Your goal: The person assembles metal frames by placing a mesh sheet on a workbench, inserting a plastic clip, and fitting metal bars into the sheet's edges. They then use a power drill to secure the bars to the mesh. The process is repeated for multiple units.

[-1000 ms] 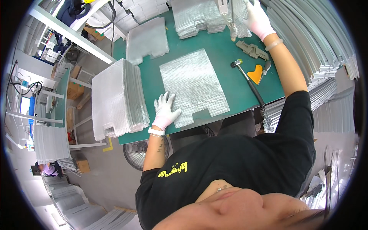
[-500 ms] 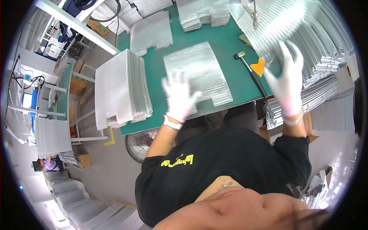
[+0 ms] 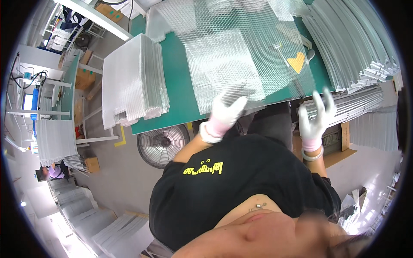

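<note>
A large mesh sheet (image 3: 273, 45) lies across or just above the green worktop (image 3: 177, 92), and the step in hand looks to be the handling of this sheet over a smaller sheet (image 3: 202, 96), which shows beneath it. The left hand (image 3: 226, 115), gloved in white, is at the near edge of the sheets, thumb apart and fingers spread; blur hides the fingertips, so I cannot tell whether it grips anything. The right hand (image 3: 316, 120), gloved too, is in front of the worktop near the large sheet's right corner, fingers loosely spread, with nothing seen in its grasp. The mesh looks thin and floppy, so any move of it would seem to call for both hands at its edges and a light, even pull. Through the mesh show a hammer (image 3: 285, 59) and an orange scraper (image 3: 297, 63), which its edge could catch on. A tall stack (image 3: 122, 81) of notched sheets stands at the worktop's left, and long pale panels (image 3: 352, 41) line its right. Below, a round fan (image 3: 163, 144) stands on the grey floor (image 3: 114, 185), and an opened carton (image 3: 346, 136) sits at the right. Far left, another person (image 3: 56, 171) appears small beyond a carton (image 3: 91, 164).
</note>
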Tool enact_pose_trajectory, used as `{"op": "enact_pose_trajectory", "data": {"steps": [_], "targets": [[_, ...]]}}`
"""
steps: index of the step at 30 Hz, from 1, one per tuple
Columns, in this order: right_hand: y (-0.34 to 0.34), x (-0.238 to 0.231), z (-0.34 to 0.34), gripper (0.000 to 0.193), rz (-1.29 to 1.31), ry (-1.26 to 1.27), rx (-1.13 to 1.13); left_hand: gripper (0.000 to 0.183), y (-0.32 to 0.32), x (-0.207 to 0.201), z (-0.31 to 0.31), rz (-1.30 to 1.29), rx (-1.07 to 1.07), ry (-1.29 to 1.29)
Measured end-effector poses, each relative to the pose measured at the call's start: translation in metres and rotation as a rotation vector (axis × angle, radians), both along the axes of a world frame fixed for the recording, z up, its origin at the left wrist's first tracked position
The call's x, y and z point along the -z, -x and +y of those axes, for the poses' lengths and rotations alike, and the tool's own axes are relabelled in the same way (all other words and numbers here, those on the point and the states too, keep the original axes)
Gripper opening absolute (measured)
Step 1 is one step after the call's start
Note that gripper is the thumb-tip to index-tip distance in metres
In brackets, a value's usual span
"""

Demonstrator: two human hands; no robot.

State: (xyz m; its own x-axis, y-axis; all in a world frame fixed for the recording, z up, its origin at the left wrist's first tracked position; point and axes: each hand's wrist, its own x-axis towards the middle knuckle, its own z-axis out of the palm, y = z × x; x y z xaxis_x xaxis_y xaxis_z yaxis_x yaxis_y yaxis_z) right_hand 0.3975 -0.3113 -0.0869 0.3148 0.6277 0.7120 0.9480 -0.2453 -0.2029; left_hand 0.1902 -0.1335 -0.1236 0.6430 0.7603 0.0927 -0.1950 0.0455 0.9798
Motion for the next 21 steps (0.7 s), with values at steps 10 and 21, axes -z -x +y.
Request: {"op": "enact_pose_trajectory", "data": {"steps": [10, 21], "targets": [[0.017, 0.043, 0.097, 0.079, 0.753, 0.239, -0.279, 0.101, 0.059, 0.019, 0.038, 0.446, -0.535, -0.338], [0.005, 0.099, 0.116, 0.052, 0.511, 0.377, -0.263, 0.078, 0.053, 0.061, 0.071, 0.966, -0.327, -0.607]]}}
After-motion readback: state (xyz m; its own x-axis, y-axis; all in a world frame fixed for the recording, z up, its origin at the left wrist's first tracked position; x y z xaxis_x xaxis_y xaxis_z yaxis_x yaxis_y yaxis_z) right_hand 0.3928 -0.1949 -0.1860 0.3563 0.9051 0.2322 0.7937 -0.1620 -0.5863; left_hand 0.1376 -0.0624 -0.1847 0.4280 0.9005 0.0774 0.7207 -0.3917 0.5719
